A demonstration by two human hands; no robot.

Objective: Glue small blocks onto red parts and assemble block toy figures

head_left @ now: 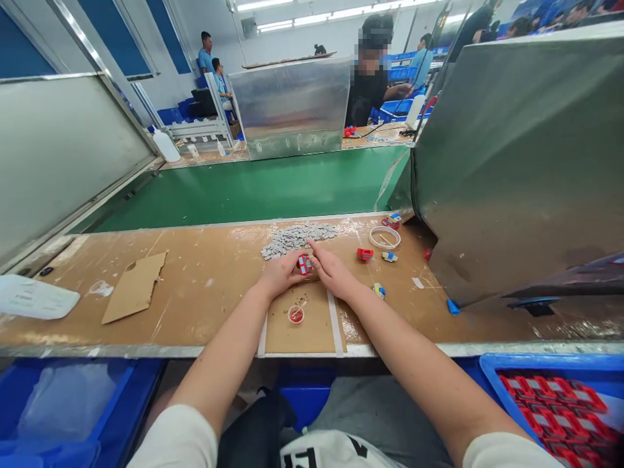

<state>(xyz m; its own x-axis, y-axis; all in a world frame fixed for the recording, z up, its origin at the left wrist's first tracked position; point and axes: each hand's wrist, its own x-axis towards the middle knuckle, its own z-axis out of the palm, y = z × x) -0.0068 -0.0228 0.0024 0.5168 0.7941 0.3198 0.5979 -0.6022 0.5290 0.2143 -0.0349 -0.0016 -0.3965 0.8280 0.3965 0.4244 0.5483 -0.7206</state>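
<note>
Two containers show contents: a blue bin (492, 365) at the near right, cut off by the frame, holds red parts (556, 409), and a small red cup (296, 315) near the wrists holds something too small to make out. Both hands meet on a small red part (305, 264), left hand (281, 273) and right hand (331, 270) pinching it between fingertips, just near a pile of grey pieces (297, 237)

Cardboard scrap (135, 286), tape ring (384, 237), small red cup (296, 314), blue bin of red parts (556, 409)
</note>
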